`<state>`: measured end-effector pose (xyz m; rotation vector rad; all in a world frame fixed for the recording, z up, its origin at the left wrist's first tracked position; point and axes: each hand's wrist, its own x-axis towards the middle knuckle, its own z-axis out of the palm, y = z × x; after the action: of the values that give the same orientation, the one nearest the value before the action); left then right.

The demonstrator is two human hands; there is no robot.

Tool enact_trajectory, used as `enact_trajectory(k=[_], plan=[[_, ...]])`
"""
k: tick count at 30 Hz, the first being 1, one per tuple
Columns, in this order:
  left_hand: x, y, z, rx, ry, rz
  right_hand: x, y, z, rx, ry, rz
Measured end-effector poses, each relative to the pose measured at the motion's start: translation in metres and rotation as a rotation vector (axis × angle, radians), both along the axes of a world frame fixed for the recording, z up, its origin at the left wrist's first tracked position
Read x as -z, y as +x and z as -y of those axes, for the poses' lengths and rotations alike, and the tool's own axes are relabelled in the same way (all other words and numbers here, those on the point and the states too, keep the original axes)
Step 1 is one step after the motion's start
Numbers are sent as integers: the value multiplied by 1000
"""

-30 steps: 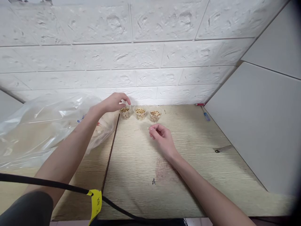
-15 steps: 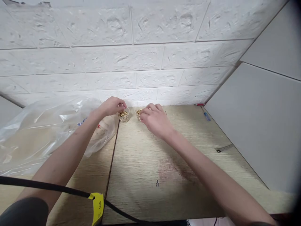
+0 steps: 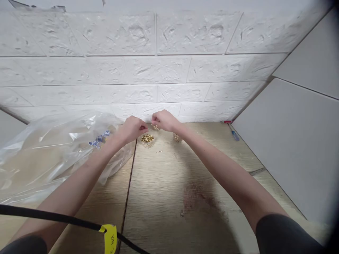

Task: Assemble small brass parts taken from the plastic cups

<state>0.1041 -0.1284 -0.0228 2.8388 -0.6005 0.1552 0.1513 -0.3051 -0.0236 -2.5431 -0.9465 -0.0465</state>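
Three small clear cups of brass-coloured screws stand in a row near the white brick wall. My left hand is closed in a pinch on the near-left rim of the left cup. My right hand is closed in a pinch over the middle cup, which it mostly hides; what its fingers hold I cannot make out. The right cup shows partly behind my right wrist. A loose screw lies on the wooden table just in front of the cups.
A large clear plastic bag covers the table's left part. A small dark screw lies mid-table. A blue-handled tool and a metal ruler lie along the grey panel on the right. A black cable with a yellow tag crosses the lower left.
My right hand has moved from the table in front of the cups up to the middle cup. My left hand stays at the left cup. The view has shifted slightly forward.
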Motion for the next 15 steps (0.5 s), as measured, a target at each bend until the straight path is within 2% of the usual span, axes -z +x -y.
enact_trajectory(k=[4, 7, 12, 15], plan=[[-1, -2, 19, -17, 102, 39, -7, 11, -11, -76, 39, -90], [0, -6, 32, -104, 161, 72, -9, 17, -18, -100, 69, -138], [9, -10, 49, -301, 164, 109, -10, 28, -26, -142, 143, -344], [12, -11, 57, -364, 152, 121, -12, 32, -31, -157, 137, -402]])
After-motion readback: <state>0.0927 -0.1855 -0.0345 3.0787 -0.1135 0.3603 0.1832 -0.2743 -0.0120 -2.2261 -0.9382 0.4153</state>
